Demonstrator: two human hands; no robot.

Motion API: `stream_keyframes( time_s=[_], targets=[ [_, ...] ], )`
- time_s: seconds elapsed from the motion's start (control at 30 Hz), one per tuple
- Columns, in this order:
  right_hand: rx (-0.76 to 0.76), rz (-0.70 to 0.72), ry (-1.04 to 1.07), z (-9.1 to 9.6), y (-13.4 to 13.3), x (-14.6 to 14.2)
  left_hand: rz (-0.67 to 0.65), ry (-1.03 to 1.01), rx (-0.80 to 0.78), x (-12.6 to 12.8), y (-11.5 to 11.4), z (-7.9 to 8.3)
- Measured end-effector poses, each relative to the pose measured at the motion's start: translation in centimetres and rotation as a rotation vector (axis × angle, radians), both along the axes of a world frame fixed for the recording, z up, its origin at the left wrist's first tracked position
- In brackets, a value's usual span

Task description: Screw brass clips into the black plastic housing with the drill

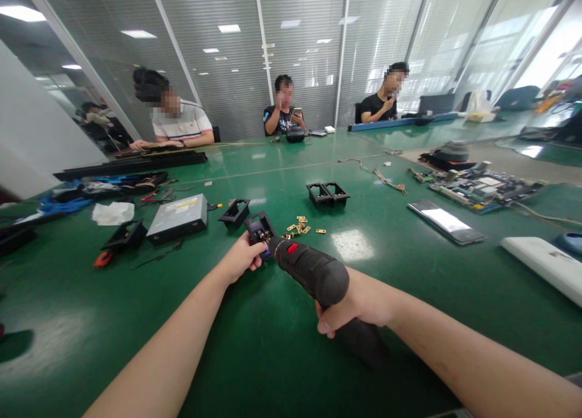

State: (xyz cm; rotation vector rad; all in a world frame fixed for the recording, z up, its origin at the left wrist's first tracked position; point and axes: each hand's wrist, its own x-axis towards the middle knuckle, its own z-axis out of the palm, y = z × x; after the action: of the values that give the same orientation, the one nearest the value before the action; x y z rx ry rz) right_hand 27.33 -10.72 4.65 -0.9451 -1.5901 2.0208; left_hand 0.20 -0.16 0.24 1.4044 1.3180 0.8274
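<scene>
My right hand (342,309) is wrapped round the grip of a black cordless drill (309,269) with a red switch on its body. The drill's front end points down and away, at a black plastic housing (260,225). That housing is held in my left hand (245,255), thumb over its near edge. Metal parts show inside it, but the drill hides where its tip meets them. Just beyond lie several small brass plates (300,227) in a loose pile. Similar black housings rest nearby: one on the left (234,213) and a joined pair (327,193) further back.
A silver disc drive (178,218) and another black housing (125,235) lie left on the green table (291,357). Rightward are a phone (445,222), circuit boards (486,186) and a white case (543,269). Several people sit along the far side.
</scene>
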Motion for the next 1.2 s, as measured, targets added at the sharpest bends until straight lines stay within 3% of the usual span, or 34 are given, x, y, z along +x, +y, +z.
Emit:
stream_keyframes(
  time_s=[1.2],
  targets=[
    [-0.009, 0.001, -0.013, 0.17, 0.03, -0.04, 0.000, 0.016, 0.001, 0.06, -0.15, 0.27]
  ],
)
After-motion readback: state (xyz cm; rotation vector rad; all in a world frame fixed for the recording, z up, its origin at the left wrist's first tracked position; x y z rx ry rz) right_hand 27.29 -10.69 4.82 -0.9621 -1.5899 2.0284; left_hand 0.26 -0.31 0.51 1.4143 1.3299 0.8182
